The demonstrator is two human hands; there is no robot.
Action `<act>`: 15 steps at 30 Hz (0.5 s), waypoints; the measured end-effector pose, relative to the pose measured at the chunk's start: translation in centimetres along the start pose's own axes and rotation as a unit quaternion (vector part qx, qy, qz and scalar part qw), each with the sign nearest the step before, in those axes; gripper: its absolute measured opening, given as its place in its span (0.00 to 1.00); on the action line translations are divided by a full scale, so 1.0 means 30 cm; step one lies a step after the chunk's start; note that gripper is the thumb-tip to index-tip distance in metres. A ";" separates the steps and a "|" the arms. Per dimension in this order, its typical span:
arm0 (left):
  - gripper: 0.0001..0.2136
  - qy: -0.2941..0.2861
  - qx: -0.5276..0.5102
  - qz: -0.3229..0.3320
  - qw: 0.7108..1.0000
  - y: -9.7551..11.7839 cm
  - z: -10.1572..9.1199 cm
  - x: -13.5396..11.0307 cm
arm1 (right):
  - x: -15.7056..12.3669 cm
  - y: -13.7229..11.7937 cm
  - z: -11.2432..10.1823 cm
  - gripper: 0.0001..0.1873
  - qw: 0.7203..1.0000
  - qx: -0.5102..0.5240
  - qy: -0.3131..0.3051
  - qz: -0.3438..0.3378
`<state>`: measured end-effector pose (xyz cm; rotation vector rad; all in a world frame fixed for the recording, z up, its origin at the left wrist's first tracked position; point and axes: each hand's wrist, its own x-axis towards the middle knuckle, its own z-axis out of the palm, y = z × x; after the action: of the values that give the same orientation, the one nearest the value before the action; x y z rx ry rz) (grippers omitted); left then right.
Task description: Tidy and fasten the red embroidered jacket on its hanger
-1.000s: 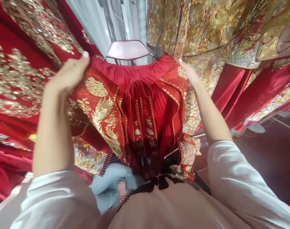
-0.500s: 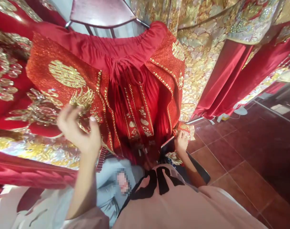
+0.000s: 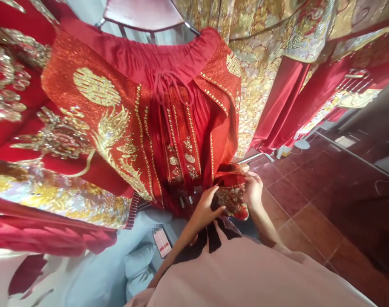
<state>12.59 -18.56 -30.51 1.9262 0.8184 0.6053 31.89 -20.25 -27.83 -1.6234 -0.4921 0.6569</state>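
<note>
A red skirt (image 3: 130,140) with gold embroidery, beaded edges and a gathered, tied waist hangs spread out before me. Low on its right side, my right hand (image 3: 253,192) grips the turned-up hem, fingers closed round the cloth. A dark gold embroidered part of the hem (image 3: 229,200) shows below the fold between my hands. My left hand (image 3: 210,207) is beside this part at its left, thumb and fingers apart; whether the fingertips touch the cloth is hard to make out.
Gold sequined garments (image 3: 261,76) hang behind at the right, with red drapes (image 3: 277,102) below. At left hang more red embroidered garments (image 3: 60,132). A person in light blue trousers with a phone (image 3: 162,242) sits close by at lower left. The floor (image 3: 312,217) is reddish tile.
My left hand has come down and right from in front of the skirt's left panel to the hem beside my right hand. My right hand has raised and turned the hem.
</note>
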 end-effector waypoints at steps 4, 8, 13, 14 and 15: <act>0.34 -0.024 0.055 0.020 0.998 0.104 0.027 0.039 | -0.186 -0.189 0.035 0.14 0.982 0.149 0.001 -0.113; 0.16 0.029 0.070 0.069 0.995 0.217 -0.007 0.050 | -0.304 -0.347 0.006 0.17 0.958 0.140 0.082 -0.238; 0.14 0.023 -0.133 0.046 0.990 0.285 -0.228 0.003 | -0.414 -0.413 -0.012 0.21 0.889 0.079 0.119 -0.435; 0.20 -0.003 -0.200 0.026 0.980 0.288 -0.273 -0.007 | -0.429 -0.413 -0.006 0.22 0.873 0.055 0.046 -0.482; 0.26 -0.025 -0.261 0.010 0.965 0.291 -0.309 -0.018 | -0.440 -0.407 0.004 0.22 0.850 0.030 -0.058 -0.523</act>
<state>8.36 -16.79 -18.61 1.4611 0.5382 0.7019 22.56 -26.85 -13.96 -1.0144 -1.2947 -0.0707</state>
